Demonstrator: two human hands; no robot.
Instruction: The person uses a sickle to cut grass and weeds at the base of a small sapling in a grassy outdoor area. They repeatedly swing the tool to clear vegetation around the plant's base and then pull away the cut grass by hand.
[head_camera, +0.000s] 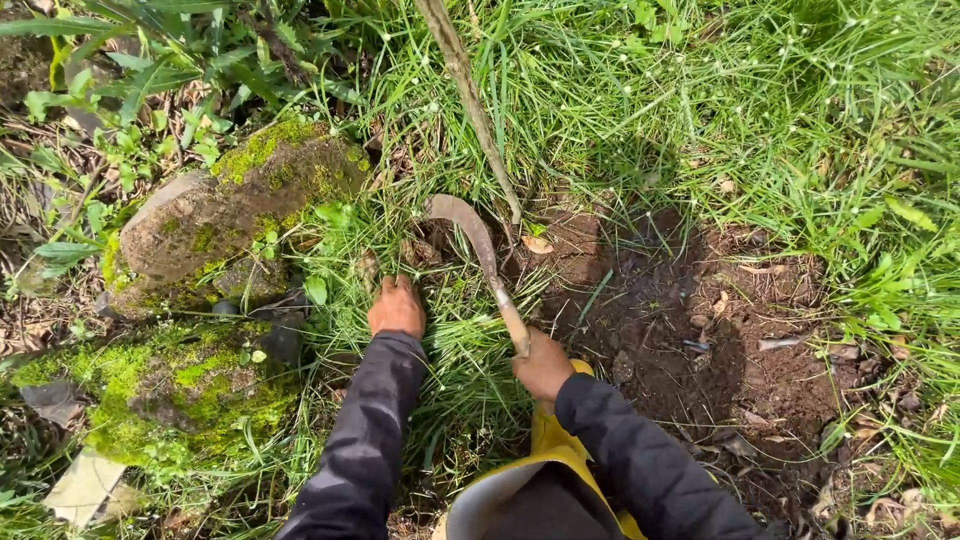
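Sleeves: long, black, a smooth and slightly shiny fabric, creased along both forearms, ending at the wrists.
Left sleeve: runs from about 6 o'clock up toward the centre, with soft grey highlights on its folds.
Right sleeve: comes in from about 5 o'clock, the same dark cloth, bunched at the cuff.
Left hand (397, 308): bare, no glove, no ring or watch to be seen.
Right hand (541, 364): bare as well, nothing worn on it.
Lower garment: bright yellow, glossy like rainwear, at 6 o'clock between the sleeves, with a dark inner part.
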